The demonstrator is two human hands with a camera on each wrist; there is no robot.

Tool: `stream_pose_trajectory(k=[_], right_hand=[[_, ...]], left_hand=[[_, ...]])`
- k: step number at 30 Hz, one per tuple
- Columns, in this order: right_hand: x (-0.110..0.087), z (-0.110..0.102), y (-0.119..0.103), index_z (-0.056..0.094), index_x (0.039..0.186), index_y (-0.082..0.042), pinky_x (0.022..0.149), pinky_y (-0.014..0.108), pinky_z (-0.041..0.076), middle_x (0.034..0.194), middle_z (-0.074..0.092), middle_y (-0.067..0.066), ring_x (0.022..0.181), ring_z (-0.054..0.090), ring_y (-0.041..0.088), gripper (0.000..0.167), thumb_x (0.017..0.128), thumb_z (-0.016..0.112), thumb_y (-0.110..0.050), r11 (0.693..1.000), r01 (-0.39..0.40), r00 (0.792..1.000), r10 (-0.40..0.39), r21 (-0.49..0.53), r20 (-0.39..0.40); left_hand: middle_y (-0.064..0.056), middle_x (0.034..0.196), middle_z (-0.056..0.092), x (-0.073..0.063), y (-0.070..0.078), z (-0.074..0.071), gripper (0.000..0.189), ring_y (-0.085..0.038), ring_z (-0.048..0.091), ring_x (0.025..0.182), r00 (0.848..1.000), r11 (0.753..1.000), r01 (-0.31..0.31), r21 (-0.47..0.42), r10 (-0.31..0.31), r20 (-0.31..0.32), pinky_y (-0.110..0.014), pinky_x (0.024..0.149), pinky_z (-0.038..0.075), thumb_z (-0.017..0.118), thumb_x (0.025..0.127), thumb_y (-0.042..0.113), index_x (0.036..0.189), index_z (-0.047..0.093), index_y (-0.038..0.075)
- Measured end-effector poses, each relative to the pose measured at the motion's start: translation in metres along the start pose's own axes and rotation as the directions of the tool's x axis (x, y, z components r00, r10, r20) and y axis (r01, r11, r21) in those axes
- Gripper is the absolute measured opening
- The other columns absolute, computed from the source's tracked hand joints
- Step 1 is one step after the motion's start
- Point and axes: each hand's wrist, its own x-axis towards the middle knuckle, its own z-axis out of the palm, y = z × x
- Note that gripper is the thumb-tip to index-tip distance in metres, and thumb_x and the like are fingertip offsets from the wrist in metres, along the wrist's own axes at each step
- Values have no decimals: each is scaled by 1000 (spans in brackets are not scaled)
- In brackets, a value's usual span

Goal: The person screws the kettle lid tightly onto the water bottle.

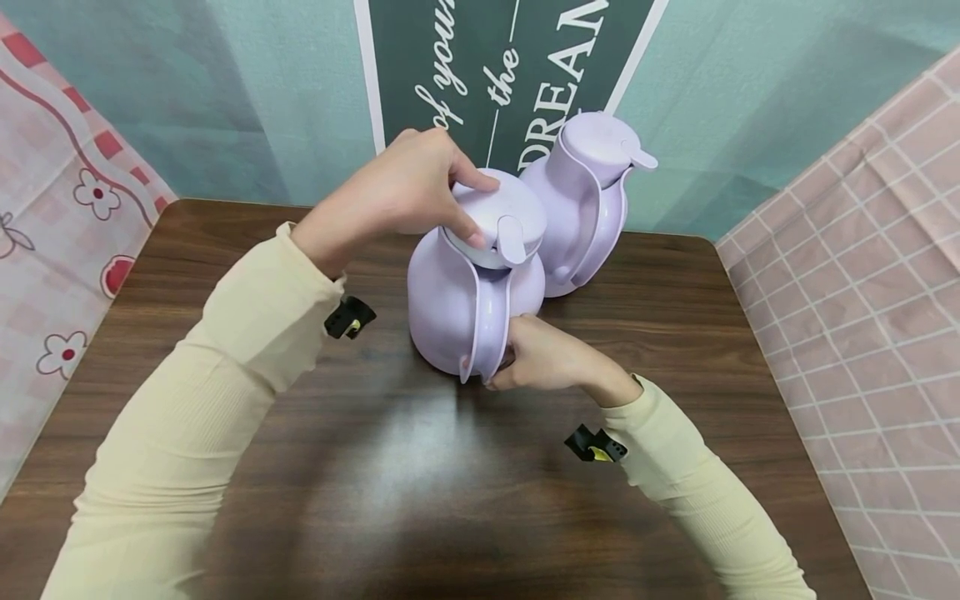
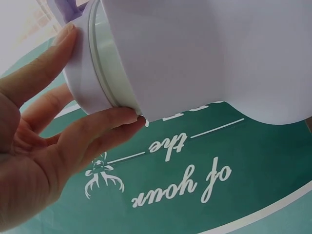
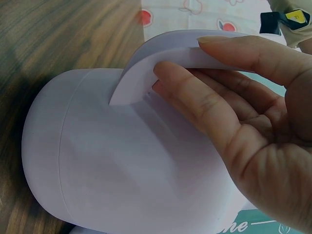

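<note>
A lilac thermos jug [image 1: 438, 308] stands upright on the table. My left hand [image 1: 416, 179] grips its round lid [image 1: 510, 198] from above, thumb on the near side and fingers toward the far side. In the left wrist view a pale band [image 2: 113, 61] shows between the lid and the jug's neck. Low on the side facing me, my right hand [image 1: 546, 354] holds the jug's handle [image 1: 491, 325]. The right wrist view shows the thumb on the handle's outside and the fingers reaching through behind it.
A second lilac thermos jug [image 1: 573, 212] stands close behind and right of the first. The brown wooden table [image 1: 360, 467] meets a teal backdrop [image 1: 300, 92] with a dark green lettered panel [image 1: 480, 75]. A pink gridded cloth [image 1: 862, 275] borders the right, a patterned cloth [image 1: 67, 208] the left.
</note>
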Motion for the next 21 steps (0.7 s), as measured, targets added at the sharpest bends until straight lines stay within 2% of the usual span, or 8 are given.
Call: stream_pose_trajectory(k=[4, 10, 18, 21], right_hand=[[0, 0, 0, 64, 101, -1, 79, 28, 46, 97, 64, 5, 88, 56, 12, 34, 68, 68, 5, 1000, 3, 1000, -3, 1, -3], [0, 0, 0, 64, 101, -1, 80, 28, 45, 98, 64, 4, 89, 55, 12, 34, 68, 68, 5, 1000, 8, 1000, -8, 1, -5], [-1, 0, -1, 65, 101, -4, 80, 28, 45, 96, 63, 0, 89, 55, 12, 35, 67, 69, 3, 999, -24, 1000, 23, -29, -21], [0, 0, 0, 63, 103, -2, 80, 29, 45, 99, 63, 3, 90, 55, 13, 38, 67, 69, 4, 1000, -9, 1000, 8, -16, -23]], left_hand=[[-8, 83, 64, 1, -4, 2, 61, -20, 42, 87, 1000, 1000, -3, -29, 2, -20, -29, 69, 36, 85, 61, 29, 118, 61, 21], [-6, 73, 59, 1, -6, 3, 62, -17, 41, 74, 1000, 999, 4, -48, -6, -29, -28, 60, 34, 84, 61, 30, 118, 61, 23], [-4, 70, 61, 0, -9, 5, 63, -16, 41, 71, 999, 997, 15, -73, -17, -29, -28, 59, 32, 84, 61, 32, 118, 61, 25], [-3, 85, 67, 0, -10, 5, 63, -16, 42, 74, 999, 997, 18, -80, -20, -25, -28, 61, 33, 84, 61, 32, 119, 60, 25]])
